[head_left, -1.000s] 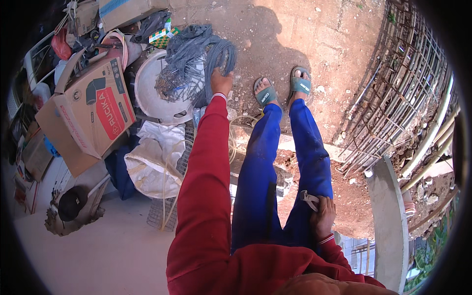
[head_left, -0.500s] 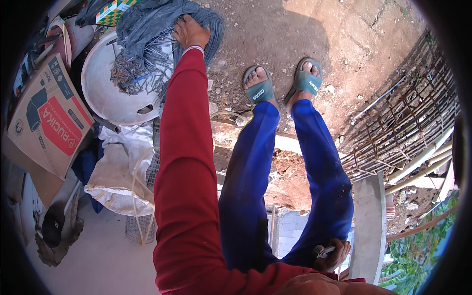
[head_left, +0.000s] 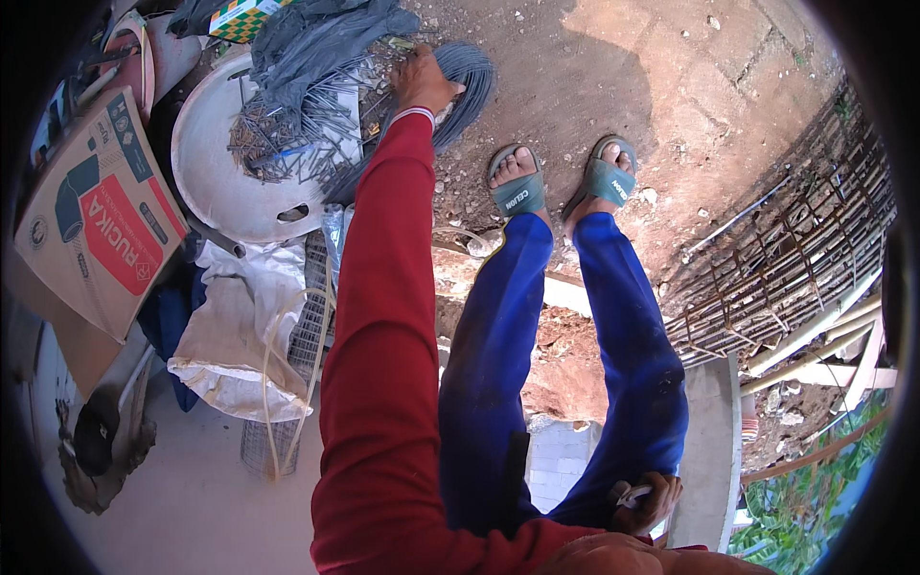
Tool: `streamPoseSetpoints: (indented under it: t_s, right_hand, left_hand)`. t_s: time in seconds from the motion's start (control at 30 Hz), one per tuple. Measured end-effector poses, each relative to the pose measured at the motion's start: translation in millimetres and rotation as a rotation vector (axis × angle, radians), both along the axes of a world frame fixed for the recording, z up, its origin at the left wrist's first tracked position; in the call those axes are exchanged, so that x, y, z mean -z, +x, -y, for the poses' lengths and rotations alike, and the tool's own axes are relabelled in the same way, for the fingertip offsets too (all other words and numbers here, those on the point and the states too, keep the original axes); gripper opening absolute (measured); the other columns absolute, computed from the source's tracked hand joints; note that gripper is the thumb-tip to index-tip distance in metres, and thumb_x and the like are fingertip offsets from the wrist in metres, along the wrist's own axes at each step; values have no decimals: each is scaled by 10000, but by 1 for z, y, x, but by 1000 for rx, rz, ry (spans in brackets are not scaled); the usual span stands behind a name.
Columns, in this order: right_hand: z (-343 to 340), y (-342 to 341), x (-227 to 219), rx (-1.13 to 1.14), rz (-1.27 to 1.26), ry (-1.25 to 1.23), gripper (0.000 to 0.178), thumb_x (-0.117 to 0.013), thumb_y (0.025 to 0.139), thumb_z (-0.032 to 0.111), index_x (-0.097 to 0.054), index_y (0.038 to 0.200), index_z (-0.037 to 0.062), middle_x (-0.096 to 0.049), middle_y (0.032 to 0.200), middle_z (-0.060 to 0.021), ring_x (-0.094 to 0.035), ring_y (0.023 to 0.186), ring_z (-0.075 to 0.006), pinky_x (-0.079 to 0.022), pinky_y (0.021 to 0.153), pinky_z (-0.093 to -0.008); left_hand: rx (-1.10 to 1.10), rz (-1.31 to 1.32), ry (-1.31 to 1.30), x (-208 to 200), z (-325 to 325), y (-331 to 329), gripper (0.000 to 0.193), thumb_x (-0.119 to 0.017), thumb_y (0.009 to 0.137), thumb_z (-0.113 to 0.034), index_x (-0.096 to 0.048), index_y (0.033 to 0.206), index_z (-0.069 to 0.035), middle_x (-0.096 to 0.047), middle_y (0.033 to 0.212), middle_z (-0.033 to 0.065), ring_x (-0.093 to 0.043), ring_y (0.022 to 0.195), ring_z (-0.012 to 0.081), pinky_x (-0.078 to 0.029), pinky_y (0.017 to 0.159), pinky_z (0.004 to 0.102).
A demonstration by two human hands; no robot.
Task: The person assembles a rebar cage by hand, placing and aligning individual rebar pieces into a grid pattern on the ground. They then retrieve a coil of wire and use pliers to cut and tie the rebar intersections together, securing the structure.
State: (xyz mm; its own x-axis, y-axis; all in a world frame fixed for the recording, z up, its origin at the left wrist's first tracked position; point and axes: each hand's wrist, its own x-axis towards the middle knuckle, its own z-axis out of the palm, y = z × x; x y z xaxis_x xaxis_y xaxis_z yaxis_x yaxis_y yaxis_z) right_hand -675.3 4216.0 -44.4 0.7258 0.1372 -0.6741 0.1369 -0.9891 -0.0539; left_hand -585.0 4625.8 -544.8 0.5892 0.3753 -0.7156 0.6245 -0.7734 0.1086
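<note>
My left hand (head_left: 422,81), at the end of a red sleeve, is closed on a coil of dark thin wire (head_left: 475,84). The coil lies on the ground at the right rim of a pale round basin (head_left: 206,196). Nails (head_left: 287,139) lie heaped in the basin, and a dark plastic bag (head_left: 331,43) partly covers them. Low at the right, my right hand (head_left: 656,503) rests by my knee. Its fingers are curled round a small, pale metal-looking object (head_left: 630,494) whose kind I cannot make out.
A cardboard box (head_left: 101,211) and a white sack (head_left: 235,331) sit at the left, beside wire mesh (head_left: 311,316). Rusty bar cages (head_left: 786,259) line the right side. My sandalled feet (head_left: 517,182) stand on bare dirt beyond a trench.
My left hand has moved right, drawing the wire coil away from the basin. More of the nails and basin edge show. My right hand has stayed by the knee.
</note>
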Motion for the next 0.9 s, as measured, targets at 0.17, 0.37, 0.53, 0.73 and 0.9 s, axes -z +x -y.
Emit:
streamPoseSetpoints:
  t_s: [0.17,0.37,0.53,0.73,0.9]
  right_hand:
    - [1,-1,-5,77,-116,-14,294,-692,699,227,-527,890,76,-477,762,-115,-476,721,-330,-363,684,-443]
    - [-4,5,-5,124,-207,25,239,-551,703,14,-549,939,52,-511,800,-135,-501,779,-346,-370,714,-459]
    - [-2,2,-4,123,-173,119,244,-516,706,6,-553,943,51,-532,828,-127,-525,846,-342,-385,748,-451]
    - [5,-6,-9,126,-173,179,285,-510,716,32,-554,998,41,-557,903,-132,-527,905,-337,-398,817,-455]
    - [13,-5,-10,232,-98,291,307,-513,727,44,-549,1031,32,-567,940,-153,-531,926,-350,-409,847,-447]
  left_hand:
    - [123,-42,-283,-36,5,3,711,-847,661,-317,-558,1223,8,-613,1183,218,-568,1145,352,-438,972,428]
    - [-80,26,-615,-122,-26,-14,699,-830,681,-133,-508,1279,34,-649,1131,170,-613,1062,248,-445,950,345]
    - [-213,-66,-832,-241,-79,-60,430,-738,691,88,-586,1090,32,-655,977,51,-595,919,126,-459,867,276]
    - [-225,185,-644,-395,-81,-137,334,-579,648,205,-556,924,18,-555,958,25,-534,911,113,-418,825,224]
    - [-672,527,-596,-492,-40,-133,252,-557,720,173,-573,918,18,-561,934,49,-539,885,129,-421,821,233]
